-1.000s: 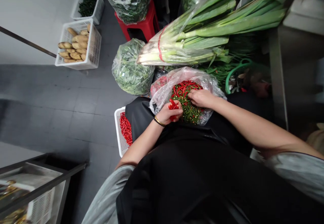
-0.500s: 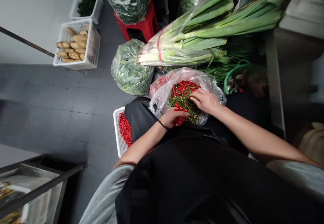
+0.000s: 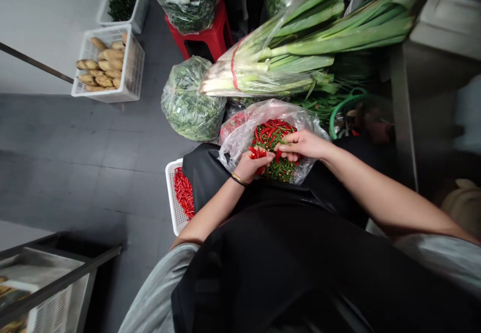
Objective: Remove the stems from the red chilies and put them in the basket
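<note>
On my lap lies an open clear plastic bag filled with red chili peppers and green stems. My left hand is closed around several red chilies, over the bag's left side. Close to its fingertips, my right hand pinches a red chili with its green stem up near the thumb. More red chilies lie in a white perforated basket by my left knee, partly hidden by my black apron.
Bundled leeks in plastic lie beyond the bag. A bag of leafy greens sits on the floor beside a red stool. White crates stand at the far left. A green-rimmed basket and a metal edge are on the right.
My right hand has lifted from the pile and moved left towards my left hand, now with a chili in its fingers. My left hand has shifted slightly left and up, still holding chilies.
</note>
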A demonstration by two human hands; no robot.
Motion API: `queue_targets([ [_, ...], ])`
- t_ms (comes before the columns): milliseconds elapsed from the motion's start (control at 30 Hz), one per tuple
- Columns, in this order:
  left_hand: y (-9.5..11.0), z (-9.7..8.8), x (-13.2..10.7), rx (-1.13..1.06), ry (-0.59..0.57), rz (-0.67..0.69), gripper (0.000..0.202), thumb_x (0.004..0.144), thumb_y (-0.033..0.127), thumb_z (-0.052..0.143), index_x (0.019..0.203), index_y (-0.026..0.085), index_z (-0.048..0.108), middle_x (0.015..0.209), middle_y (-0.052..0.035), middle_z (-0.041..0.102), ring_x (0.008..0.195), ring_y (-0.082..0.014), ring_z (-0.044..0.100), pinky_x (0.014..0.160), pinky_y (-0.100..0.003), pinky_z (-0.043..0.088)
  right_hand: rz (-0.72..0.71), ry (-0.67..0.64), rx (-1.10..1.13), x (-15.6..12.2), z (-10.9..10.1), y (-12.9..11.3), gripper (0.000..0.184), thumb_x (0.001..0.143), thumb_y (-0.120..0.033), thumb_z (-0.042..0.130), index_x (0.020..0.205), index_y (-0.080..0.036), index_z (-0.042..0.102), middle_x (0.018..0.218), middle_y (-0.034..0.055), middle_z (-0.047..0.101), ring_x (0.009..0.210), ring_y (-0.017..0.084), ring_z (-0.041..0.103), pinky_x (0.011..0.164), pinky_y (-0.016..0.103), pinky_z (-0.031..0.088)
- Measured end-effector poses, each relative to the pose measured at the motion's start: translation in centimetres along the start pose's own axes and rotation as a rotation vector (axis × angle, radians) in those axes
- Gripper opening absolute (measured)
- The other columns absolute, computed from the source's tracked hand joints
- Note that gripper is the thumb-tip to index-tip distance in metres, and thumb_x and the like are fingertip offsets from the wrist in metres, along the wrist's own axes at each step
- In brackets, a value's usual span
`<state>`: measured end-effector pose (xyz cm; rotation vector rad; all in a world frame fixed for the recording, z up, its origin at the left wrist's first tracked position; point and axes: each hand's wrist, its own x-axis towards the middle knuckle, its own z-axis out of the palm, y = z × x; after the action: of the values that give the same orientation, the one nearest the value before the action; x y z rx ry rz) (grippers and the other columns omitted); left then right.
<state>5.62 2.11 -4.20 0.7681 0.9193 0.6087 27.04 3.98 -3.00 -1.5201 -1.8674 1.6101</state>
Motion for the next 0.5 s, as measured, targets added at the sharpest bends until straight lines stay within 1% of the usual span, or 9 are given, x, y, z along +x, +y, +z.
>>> queue_targets([
  [67,-0.2,0.3,0.1,0.079,-0.011,-0.018,0.039,0.057,0.040,0.083,0.070,0.012,0.058,0.055,0.0027,0.056,0.042,-0.0040,0.043,0.042,-0.020,0.029,-0.021,0.053,0.206,-0.5,1.9,0.1,0.056,0.082,-0.065,0.052,0.089,-0.013,0.071,0.068,0.0069,0.068,0.050,0.014,0.057,0.050,0.028,0.046],
  [100,-0.2,0.4,0.1,0.100,-0.026,-0.042,0.040,0.058,0.042,0.082,0.068,0.012,0.058,0.054,0.0024,0.056,0.041,-0.0038,0.041,0.041,-0.020,0.027,-0.026,0.122,0.191,-0.6,2.8,0.2,0.056,0.083,-0.064,0.051,0.089,-0.013,0.072,0.069,0.0081,0.069,0.051,0.015,0.057,0.050,0.029,0.046],
  [167,-0.3,0.5,-0.1,0.114,-0.042,-0.098,0.040,0.059,0.045,0.081,0.062,0.012,0.057,0.051,0.0013,0.055,0.038,-0.0038,0.039,0.039,-0.021,0.024,-0.034,0.279,-0.048,-0.8,4.2,0.6,0.051,0.089,-0.056,0.046,0.092,-0.013,0.073,0.081,0.0115,0.071,0.062,0.018,0.063,0.057,0.031,0.049],
  [200,-0.3,0.6,-0.2,0.110,-0.038,-0.118,0.041,0.060,0.045,0.080,0.060,0.012,0.056,0.050,0.0007,0.055,0.038,-0.0040,0.038,0.038,-0.022,0.023,-0.030,0.310,-0.229,-0.8,4.5,0.8,0.046,0.091,-0.050,0.045,0.096,-0.014,0.073,0.090,0.0129,0.072,0.072,0.020,0.065,0.063,0.032,0.049],
  [267,-0.1,0.5,-0.5,0.079,-0.021,-0.146,0.038,0.060,0.042,0.080,0.063,0.012,0.058,0.051,0.0004,0.056,0.037,-0.0045,0.039,0.038,-0.021,0.023,0.019,0.204,-0.590,-0.5,4.0,1.0,0.037,0.091,-0.042,0.048,0.105,-0.018,0.072,0.102,0.0128,0.071,0.088,0.024,0.066,0.072,0.034,0.049],
  [333,0.2,0.3,-0.7,0.007,-0.034,-0.180,0.037,0.059,0.037,0.080,0.079,0.011,0.063,0.054,0.0009,0.059,0.038,-0.0051,0.043,0.039,-0.020,0.025,0.097,-0.002,-0.823,0.3,2.6,0.9,0.036,0.087,-0.043,0.055,0.112,-0.022,0.070,0.102,0.0107,0.072,0.091,0.026,0.066,0.072,0.034,0.047],
  [367,0.3,0.1,-0.7,-0.039,-0.050,-0.196,0.042,0.059,0.035,0.080,0.089,0.012,0.064,0.056,0.0011,0.060,0.039,-0.0054,0.044,0.040,-0.020,0.026,0.121,-0.042,-0.891,0.9,1.8,0.8,0.038,0.087,-0.044,0.055,0.117,-0.024,0.068,0.103,0.0099,0.071,0.091,0.026,0.066,0.071,0.034,0.046],
  [433,0.5,-0.3,-0.7,-0.119,-0.099,-0.205,0.048,0.058,0.032,0.079,0.099,0.011,0.064,0.059,0.0004,0.062,0.041,-0.0065,0.047,0.040,-0.019,0.027,0.111,0.034,-0.981,2.8,0.7,0.5,0.039,0.092,-0.040,0.047,0.125,-0.027,0.063,0.110,0.0110,0.069,0.090,0.026,0.065,0.069,0.033,0.045],
  [500,0.5,-0.8,-0.6,-0.172,-0.147,-0.171,0.042,0.056,0.030,0.076,0.091,0.011,0.064,0.062,-0.0019,0.064,0.045,-0.0085,0.052,0.041,-0.020,0.030,0.045,0.114,-1.051,4.8,0.3,0.5,0.040,0.095,-0.029,0.037,0.126,-0.024,0.062,0.118,0.0149,0.064,0.088,0.025,0.065,0.068,0.033,0.043],
])
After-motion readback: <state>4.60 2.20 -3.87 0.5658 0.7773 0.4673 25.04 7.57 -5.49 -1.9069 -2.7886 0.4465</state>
